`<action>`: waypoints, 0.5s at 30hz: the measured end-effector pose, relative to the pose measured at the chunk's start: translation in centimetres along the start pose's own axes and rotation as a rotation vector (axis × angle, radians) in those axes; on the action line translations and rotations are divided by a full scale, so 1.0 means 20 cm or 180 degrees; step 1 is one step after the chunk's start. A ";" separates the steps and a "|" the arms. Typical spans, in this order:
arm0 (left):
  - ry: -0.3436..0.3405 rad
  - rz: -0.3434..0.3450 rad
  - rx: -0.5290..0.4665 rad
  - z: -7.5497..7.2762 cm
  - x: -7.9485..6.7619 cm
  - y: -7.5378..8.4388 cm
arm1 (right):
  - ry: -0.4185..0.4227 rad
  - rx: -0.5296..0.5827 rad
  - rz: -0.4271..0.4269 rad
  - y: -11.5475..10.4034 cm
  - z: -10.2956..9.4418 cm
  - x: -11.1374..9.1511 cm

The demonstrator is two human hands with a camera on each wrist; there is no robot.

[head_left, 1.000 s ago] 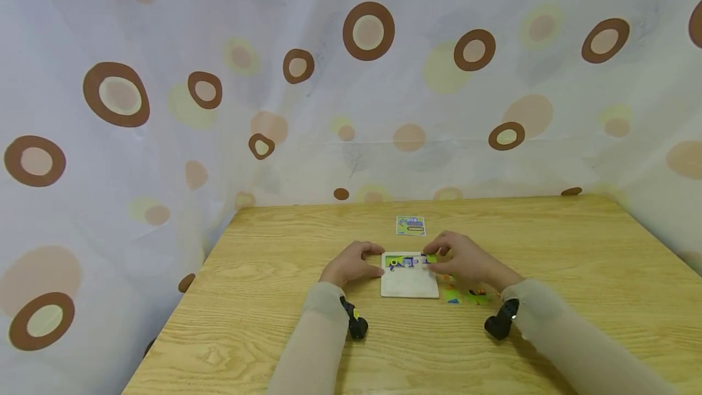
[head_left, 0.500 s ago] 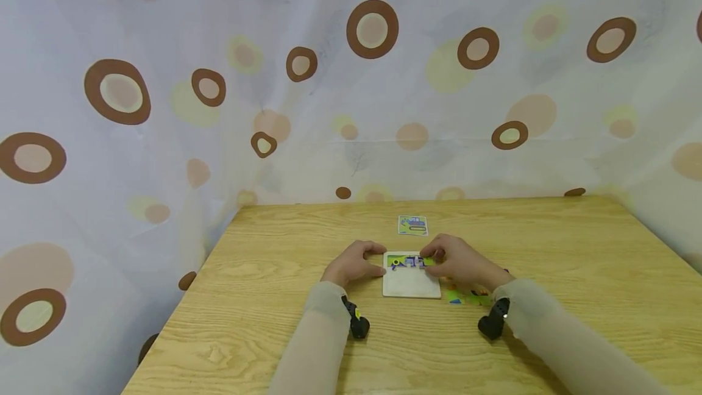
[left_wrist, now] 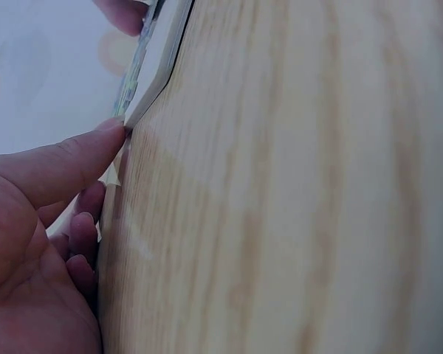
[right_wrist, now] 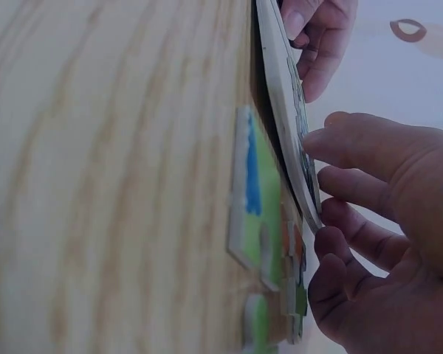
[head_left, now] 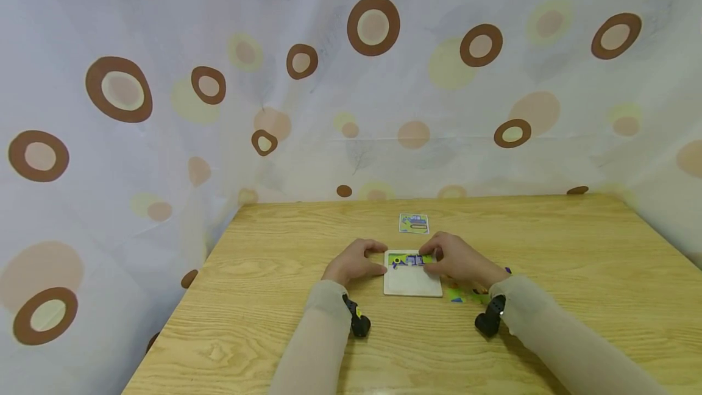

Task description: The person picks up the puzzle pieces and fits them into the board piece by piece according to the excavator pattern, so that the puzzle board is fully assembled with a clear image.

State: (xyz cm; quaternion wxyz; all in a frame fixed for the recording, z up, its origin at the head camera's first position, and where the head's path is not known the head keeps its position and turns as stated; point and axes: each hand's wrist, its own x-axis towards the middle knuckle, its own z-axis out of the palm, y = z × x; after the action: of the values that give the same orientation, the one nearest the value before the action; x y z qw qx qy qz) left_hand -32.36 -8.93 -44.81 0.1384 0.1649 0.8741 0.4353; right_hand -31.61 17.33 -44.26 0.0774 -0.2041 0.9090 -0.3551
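Observation:
A white puzzle board (head_left: 412, 284) lies on the table, with a row of joined green and purple puzzle pieces (head_left: 407, 260) along its far side. My left hand (head_left: 356, 262) holds the board by its left edge, thumb and index finger apart. In the left wrist view, the thumb (left_wrist: 81, 156) touches the board's corner while the other fingers curl behind. My right hand (head_left: 459, 259) has thumb and index finger at a puzzle piece (head_left: 427, 259) at the row's right end, partly hidden by them. In the right wrist view, these fingers lie against the board's face.
Loose green puzzle pieces (head_left: 456, 295) lie right of the board, partly under my right hand and wrist; several show in the right wrist view. A picture card (head_left: 414, 223) of a purple digger lies beyond the board. A patterned curtain (head_left: 417, 78) hangs behind the wooden table (head_left: 263, 297).
My right hand has shifted slightly left with the puzzle piece, which now sits closer against the row. The left hand stays at the board's edge. The head view has shifted a little.

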 end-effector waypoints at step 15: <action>-0.0004 0.0017 0.0026 0.00 0.00 0.00 | 0.0038 0.0022 0.0022 -0.02 0.01 0.00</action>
State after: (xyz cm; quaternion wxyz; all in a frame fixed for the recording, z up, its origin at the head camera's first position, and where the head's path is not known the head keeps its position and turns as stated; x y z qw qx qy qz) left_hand -32.33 -8.92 -44.73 0.1371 0.1681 0.8754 0.4320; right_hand -31.53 16.98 -44.11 0.0739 -0.1986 0.9089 -0.3592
